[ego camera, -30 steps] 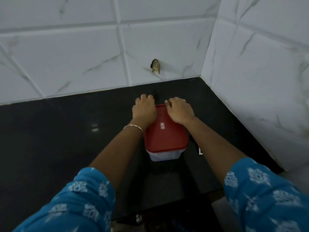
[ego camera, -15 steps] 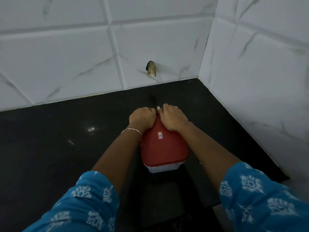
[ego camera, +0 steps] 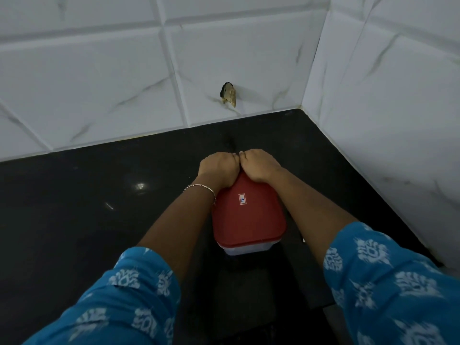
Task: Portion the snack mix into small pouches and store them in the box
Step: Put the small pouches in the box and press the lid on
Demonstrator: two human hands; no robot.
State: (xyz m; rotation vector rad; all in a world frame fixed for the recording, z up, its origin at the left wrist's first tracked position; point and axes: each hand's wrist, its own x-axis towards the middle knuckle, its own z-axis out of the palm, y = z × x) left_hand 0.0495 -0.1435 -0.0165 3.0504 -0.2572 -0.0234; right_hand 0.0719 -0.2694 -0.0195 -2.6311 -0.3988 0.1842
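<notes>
Box (ego camera: 245,249) with its red lid (ego camera: 247,220) stands on your black counter (ego camera: 74,195), toward the back right corner where the white tiled walls (ego camera: 99,83) meet. Your left hand (ego camera: 219,168) and right hand (ego camera: 258,164) curl over the lid's far edge, gripping it, knuckles touching. A second ago they sat apart at its far corners.

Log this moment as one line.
left hand: grips lid far edge | right hand: same | box: on counter, lid on
</notes>
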